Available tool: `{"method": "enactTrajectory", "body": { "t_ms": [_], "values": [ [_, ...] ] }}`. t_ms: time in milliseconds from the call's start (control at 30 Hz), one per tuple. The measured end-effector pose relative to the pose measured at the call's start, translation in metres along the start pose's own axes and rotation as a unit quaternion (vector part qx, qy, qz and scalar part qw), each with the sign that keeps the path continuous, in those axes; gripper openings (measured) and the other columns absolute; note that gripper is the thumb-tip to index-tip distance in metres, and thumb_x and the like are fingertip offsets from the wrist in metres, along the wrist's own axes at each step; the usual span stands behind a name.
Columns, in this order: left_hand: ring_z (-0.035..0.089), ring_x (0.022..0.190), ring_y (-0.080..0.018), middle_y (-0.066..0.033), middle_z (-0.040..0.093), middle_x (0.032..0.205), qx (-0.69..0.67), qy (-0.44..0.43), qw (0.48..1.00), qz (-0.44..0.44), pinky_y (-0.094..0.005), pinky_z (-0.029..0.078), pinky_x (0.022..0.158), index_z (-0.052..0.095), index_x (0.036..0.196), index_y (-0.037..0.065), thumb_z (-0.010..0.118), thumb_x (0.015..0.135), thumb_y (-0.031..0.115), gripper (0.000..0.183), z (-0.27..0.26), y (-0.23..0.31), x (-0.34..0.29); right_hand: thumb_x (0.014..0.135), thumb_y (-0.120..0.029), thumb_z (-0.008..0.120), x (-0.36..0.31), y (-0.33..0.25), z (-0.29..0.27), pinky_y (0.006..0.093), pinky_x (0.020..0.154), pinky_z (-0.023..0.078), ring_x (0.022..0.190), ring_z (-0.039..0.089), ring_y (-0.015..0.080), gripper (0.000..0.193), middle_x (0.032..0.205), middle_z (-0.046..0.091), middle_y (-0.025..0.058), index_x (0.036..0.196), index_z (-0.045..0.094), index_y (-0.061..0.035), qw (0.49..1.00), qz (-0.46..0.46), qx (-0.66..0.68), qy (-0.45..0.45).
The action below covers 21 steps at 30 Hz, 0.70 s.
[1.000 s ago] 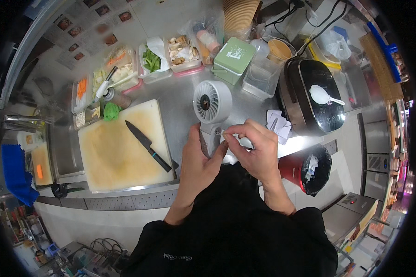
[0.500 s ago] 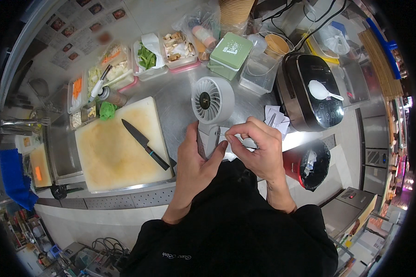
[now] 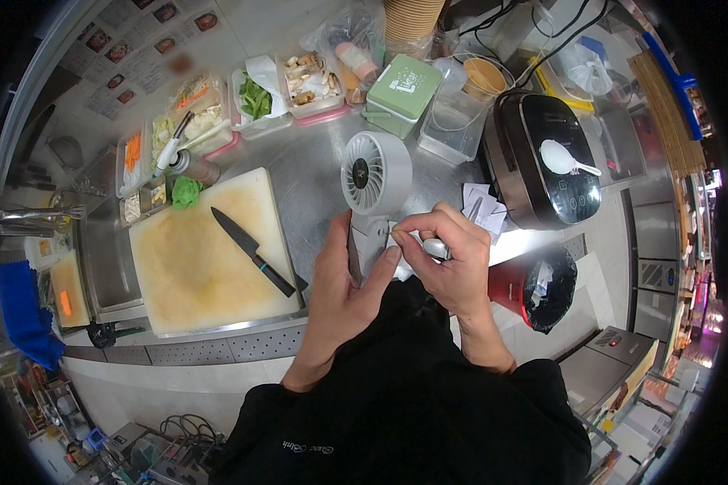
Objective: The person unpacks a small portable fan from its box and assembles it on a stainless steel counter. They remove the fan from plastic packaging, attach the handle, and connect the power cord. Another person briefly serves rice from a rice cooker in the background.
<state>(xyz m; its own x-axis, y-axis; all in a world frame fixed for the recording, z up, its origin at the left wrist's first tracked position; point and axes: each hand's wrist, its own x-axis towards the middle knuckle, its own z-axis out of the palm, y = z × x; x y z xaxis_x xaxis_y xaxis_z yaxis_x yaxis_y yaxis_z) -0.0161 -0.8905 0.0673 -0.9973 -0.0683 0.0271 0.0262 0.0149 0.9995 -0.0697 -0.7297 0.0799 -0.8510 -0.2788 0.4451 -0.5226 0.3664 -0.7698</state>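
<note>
A light grey handheld fan (image 3: pixel 390 166) with a round, slatted head and dark centre cap stands upright in front of me. My left hand (image 3: pixel 344 279) is closed round its handle, thumb toward the right side. Close to the fan's hinge, my right hand (image 3: pixel 457 263) pinches with thumb and forefinger. Whatever is between those fingertips is too small to make out. A white rounded piece (image 3: pixel 437 247) shows under the curled right fingers; I cannot tell what it is.
To the left, a black knife (image 3: pixel 251 249) lies on a stained white cutting board (image 3: pixel 166 303). Vegetable tubs (image 3: pixel 259 125), a green box (image 3: pixel 404 85) and a clear container (image 3: pixel 449 137) line the back. A rice cooker (image 3: pixel 534 162) bears a white paddle (image 3: pixel 562 158); below is a red bin (image 3: pixel 510 283).
The fan's head has turned and shifted slightly to the right. My right fingers have moved a little at the hinge, and more of the white piece beneath them shows.
</note>
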Motion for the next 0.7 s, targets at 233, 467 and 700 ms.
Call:
{"method": "enactTrajectory", "body": {
  "t_ms": [233,467,700],
  "values": [
    [0.052,0.105,-0.0145,-0.0109,0.058,0.122,-0.116,0.007,0.992,-0.037,-0.0297,0.042,0.093,0.039,0.148,-0.005,0.052,0.105,0.019,0.051,0.002,-0.001,-0.001,0.081,0.003,0.083,-0.008,-0.001,0.013,0.0247,0.059,0.042,0.064,0.054,0.0098,0.015,0.073,0.061,0.0031,0.090,0.071,-0.0014,0.995,0.068,0.049,0.058],
    [0.053,0.105,-0.0138,-0.0118,0.059,0.121,-0.117,0.019,0.992,-0.032,-0.0297,0.043,0.093,0.040,0.147,-0.005,0.051,0.105,0.018,0.049,0.007,0.000,-0.001,0.082,0.004,0.082,-0.009,-0.002,0.013,0.0246,0.068,0.051,0.072,0.064,0.0113,0.015,0.078,0.067,0.0058,0.092,0.071,0.0011,0.996,0.044,0.052,0.054],
    [0.054,0.106,-0.0147,-0.0128,0.060,0.120,-0.074,0.030,0.997,0.000,-0.0295,0.044,0.092,0.042,0.144,-0.006,0.053,0.105,0.019,0.048,0.006,0.002,0.003,0.080,0.001,0.084,-0.006,-0.001,0.011,0.0278,0.061,0.051,0.070,0.068,0.0158,0.017,0.080,0.070,0.0082,0.093,0.073,-0.0015,0.996,0.055,0.041,0.057]
  ]
}}
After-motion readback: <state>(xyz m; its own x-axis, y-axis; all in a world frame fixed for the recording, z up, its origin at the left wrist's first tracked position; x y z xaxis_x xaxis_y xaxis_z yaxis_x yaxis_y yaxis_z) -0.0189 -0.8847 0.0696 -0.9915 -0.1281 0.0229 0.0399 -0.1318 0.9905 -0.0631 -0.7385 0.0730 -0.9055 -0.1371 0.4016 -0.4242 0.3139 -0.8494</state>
